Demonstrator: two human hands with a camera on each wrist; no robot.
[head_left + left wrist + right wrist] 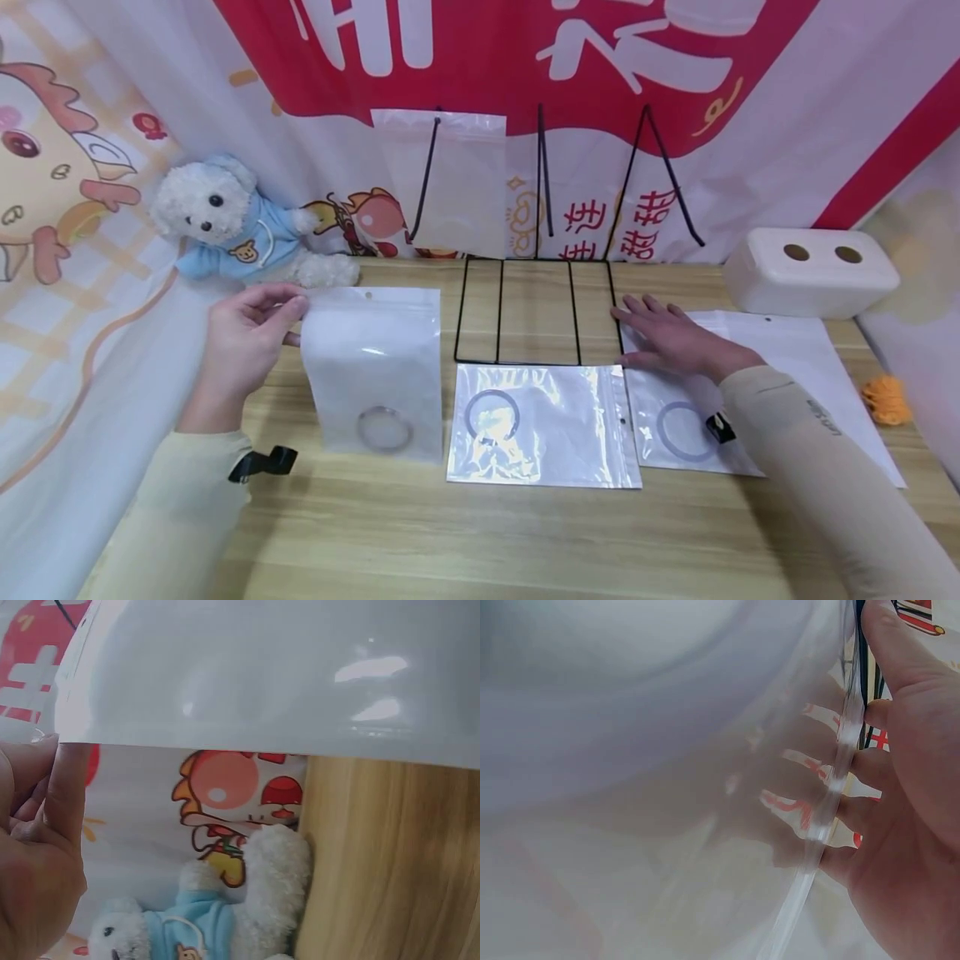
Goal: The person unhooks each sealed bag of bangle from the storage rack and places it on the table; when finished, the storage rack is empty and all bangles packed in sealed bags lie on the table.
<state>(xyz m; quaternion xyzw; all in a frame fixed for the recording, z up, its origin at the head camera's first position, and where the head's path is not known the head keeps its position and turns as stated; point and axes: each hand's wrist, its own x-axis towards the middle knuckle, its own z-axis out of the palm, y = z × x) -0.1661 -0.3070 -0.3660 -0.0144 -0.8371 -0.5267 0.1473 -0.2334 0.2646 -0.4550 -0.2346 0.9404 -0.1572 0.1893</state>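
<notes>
My left hand (247,337) pinches the upper left corner of a white zip-lock bag (371,350), which stands tilted up from the table. A pale ring-shaped item (360,427) shows through its lower part. In the left wrist view, the bag's glossy face (247,682) spans the top. My right hand (671,337) lies with fingers spread over the top of another zip-lock bag (648,454), which holds a similar ring (662,429). Its fingertips are beside the wire rack's base. A third ringed bag (570,433) lies flat between the hands.
A black wire rack (498,312) stands at the back, with a white bag (468,183) hanging at its left hook. To the right are a white sheet or bag (810,367), a cream box with two holes (810,279) and an orange item (887,400). A plush dog (255,229) sits left.
</notes>
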